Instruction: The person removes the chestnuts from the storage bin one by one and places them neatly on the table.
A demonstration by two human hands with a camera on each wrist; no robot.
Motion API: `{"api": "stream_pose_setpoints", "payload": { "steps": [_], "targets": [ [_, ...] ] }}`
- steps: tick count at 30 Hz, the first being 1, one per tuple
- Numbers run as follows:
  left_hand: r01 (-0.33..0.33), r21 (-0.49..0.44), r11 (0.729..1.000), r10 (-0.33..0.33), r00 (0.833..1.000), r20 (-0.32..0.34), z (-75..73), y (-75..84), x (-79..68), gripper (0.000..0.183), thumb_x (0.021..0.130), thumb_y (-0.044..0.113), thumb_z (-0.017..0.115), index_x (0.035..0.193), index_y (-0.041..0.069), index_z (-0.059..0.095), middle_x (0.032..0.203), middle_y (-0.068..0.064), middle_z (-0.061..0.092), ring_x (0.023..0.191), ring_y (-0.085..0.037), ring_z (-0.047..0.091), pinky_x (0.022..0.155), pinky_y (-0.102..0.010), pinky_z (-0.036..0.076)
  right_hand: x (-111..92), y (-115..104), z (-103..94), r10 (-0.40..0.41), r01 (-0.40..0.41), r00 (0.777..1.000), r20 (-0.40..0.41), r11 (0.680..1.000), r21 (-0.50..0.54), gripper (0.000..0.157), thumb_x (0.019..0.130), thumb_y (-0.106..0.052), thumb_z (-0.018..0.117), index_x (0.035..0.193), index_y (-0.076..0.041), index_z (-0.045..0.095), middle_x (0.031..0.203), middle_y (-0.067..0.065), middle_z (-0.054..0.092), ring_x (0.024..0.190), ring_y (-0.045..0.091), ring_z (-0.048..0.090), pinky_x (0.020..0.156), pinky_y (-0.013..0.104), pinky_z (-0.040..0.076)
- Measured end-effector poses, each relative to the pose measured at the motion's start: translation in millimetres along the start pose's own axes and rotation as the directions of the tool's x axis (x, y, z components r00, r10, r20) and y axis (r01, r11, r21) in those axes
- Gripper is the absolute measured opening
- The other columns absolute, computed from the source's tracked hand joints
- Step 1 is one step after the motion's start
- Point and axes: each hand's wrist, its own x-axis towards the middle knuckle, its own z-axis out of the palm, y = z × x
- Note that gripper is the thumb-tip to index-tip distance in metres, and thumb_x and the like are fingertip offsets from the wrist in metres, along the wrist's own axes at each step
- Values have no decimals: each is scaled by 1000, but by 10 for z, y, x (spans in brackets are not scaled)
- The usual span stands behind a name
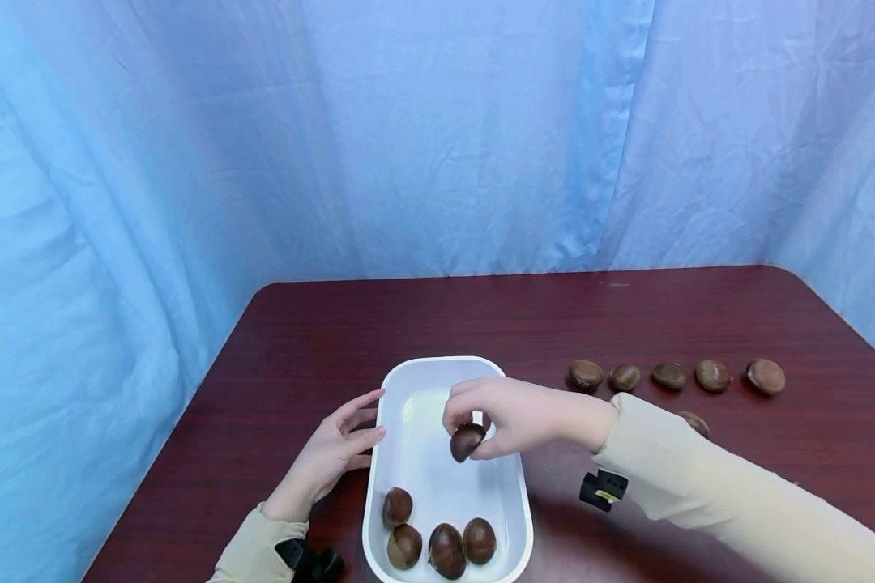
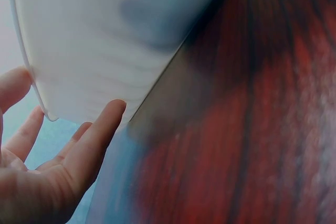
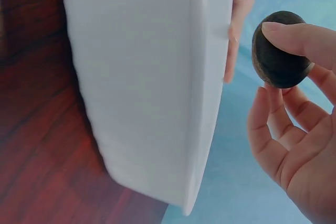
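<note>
Over the middle of a white rectangular tray [image 1: 423, 453], my right hand [image 1: 518, 413] pinches a dark brown chestnut [image 1: 467, 443] between thumb and fingers. The right wrist view shows this chestnut [image 3: 281, 51] held above rim height, the thumb lying across it. My left hand [image 1: 334, 447] rests its fingertips along the tray's left side, fingers spread and fairly straight. In the left wrist view a fingertip [image 2: 116, 109] lies right at the outer wall. Several chestnuts [image 1: 446, 551] sit at the tray's near end, two of them in its near left corner.
A row of several chestnuts [image 1: 669, 376] lies on the dark red wooden table [image 1: 350, 324] to the right of the tray. Another chestnut [image 1: 694, 423] is partly hidden behind the right sleeve. Light blue curtains [image 1: 437, 146] hang behind the table and along its sides.
</note>
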Motion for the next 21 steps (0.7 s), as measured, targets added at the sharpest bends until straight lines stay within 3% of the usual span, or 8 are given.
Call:
{"api": "stream_pose_setpoints", "payload": {
  "steps": [13, 21],
  "targets": [
    [3, -14, 1000, -3, 1000, 4, 9, 4, 9, 64, 91, 18, 64, 146, 8, 33, 137, -25, 42, 94, -14, 65, 78, -36, 56, -496, 151, 14, -11, 18, 982, -188, 999, 35, 27, 74, 1, 70, 89, -18, 57, 82, -6, 49, 76, 8, 46, 62, 26, 46],
    [7, -14, 1000, -7, 1000, 9, 21, 24, 5, 63, 92, 17, 63, 146, 9, 33, 137, -25, 42, 94, -14, 65, 78, -35, 56, -972, 287, -19, 93, -73, 962, -257, 994, 86, 30, 76, -3, 75, 95, -20, 59, 86, -6, 53, 71, 1, 48, 57, 21, 48]
  ]
}}
